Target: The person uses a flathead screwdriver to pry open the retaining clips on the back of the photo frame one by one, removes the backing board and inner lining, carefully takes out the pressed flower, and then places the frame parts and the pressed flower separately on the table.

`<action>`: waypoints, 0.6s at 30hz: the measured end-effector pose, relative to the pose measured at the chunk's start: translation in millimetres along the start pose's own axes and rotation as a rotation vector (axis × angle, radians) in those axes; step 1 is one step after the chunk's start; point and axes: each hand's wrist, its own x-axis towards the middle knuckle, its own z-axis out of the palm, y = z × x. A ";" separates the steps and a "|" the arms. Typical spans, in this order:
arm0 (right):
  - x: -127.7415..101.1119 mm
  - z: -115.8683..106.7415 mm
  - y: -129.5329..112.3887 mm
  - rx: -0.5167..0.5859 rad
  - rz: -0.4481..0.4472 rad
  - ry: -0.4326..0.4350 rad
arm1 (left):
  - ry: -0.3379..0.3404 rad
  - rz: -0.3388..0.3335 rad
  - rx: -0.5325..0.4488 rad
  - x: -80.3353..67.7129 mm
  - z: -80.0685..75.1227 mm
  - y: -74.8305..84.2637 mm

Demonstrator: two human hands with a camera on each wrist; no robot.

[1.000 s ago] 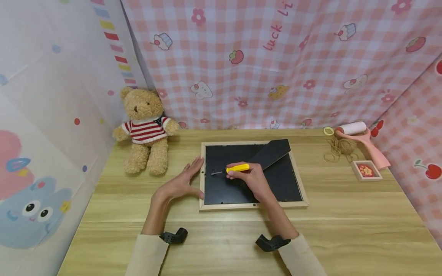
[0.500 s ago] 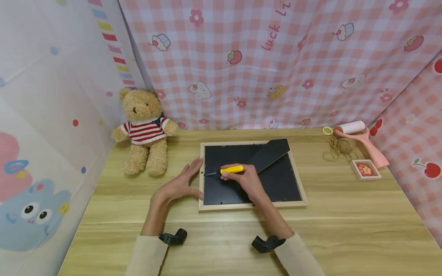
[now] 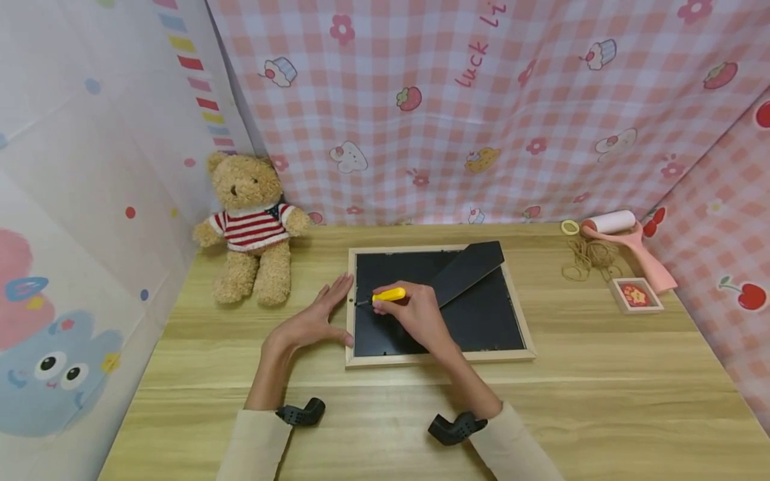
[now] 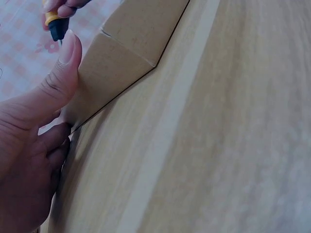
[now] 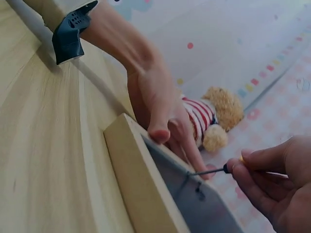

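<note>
The right hand (image 3: 415, 314) pinches a yellow screwdriver (image 3: 388, 294) — tip at the left rim of the frame (image 3: 439, 357), which lies face down on the worktop (image 3: 601, 401). The left hand (image 3: 313, 321) — fingers straight — presses the frame's left edge.

frame (image 3: 439, 358): pale matt wood | backing (image 3: 487, 314): matt black board | screwdriver (image 3: 388, 294): glossy yellow plastic | table (image 3: 601, 401): smooth wood grain
</note>
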 end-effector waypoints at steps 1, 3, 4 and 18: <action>0.3 1.0 -3.3 -0.024 -0.005 -0.001 | -0.001 -0.005 0.001 0.4 -0.2 -1.7; 0.8 2.3 -8.3 -0.056 -0.002 -0.002 | -0.004 -0.017 0.005 1.2 -0.4 -4.6; 1.4 2.2 -9.2 -0.061 0.000 -0.005 | -0.005 -0.020 0.003 1.4 -0.7 -5.0; 9.8 -14.6 29.6 0.378 0.281 -0.060 | -0.006 -0.028 -0.036 -0.6 -1.0 0.3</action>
